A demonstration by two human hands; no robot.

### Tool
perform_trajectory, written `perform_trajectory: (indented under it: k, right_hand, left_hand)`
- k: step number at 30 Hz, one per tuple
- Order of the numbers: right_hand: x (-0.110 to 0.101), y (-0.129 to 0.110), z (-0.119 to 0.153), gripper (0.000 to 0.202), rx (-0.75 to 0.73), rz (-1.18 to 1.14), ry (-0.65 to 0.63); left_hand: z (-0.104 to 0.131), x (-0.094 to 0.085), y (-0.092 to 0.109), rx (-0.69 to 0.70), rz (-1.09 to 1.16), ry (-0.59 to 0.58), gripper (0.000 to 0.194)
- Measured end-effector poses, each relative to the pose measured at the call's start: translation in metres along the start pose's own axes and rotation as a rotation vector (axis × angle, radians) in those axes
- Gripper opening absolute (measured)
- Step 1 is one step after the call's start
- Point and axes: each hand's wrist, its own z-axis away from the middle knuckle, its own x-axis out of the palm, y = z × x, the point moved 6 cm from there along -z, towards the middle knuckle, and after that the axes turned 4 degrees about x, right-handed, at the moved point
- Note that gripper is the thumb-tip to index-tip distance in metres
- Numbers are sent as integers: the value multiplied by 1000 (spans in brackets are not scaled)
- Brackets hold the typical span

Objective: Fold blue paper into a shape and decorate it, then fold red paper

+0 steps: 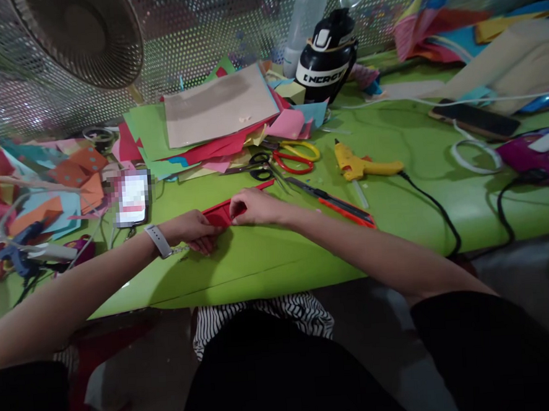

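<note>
Close to the table's front edge, a piece of folded red paper point(219, 217) spans the gap between my hands. My left hand point(196, 230), with a pale band on the wrist, is closed on its left end. The fingers of my right hand point(257, 207) are curled in a pinch at its right part, and a thin red strip sticks out beyond them. Just past my right hand lie scissors with red handles point(293, 161), black-handled scissors point(260, 167) and an orange-and-black utility knife point(334, 203).
Stacked coloured paper point(222, 106) lies behind my hands. A yellow glue gun point(365, 163) with a black cord is to the right, near a dark phone point(476, 119). A lit phone point(133, 198) and a blue glue gun point(23, 249) are left. A black bottle point(324, 63) stands behind.
</note>
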Motion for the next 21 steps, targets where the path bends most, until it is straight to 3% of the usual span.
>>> perform_trajectory:
  k: [8,12,14,16,19,21]
  right_hand:
    - [3,2,-2,15,-11,-1,24]
    - [2,0,1,13,-34,-106,-4]
    - [-7,2,6,13,-54,-246,8]
    - [-26,8,14,11,-85,-373,118]
    - [-51,22,25,9,-115,-432,328]
    - [-56,30,28,8,-115,-376,375]
  left_hand:
    - [24,-12,-32,-40,-16,102,51]
    - [41,-22,-38,-36,-83,123,52]
    - [52,-30,-34,10,-118,164,52]
    - [63,-42,-23,113,-112,289,51]
    - [74,-56,6,377,-140,548,44]
    - [71,-57,27,535,-307,661,41]
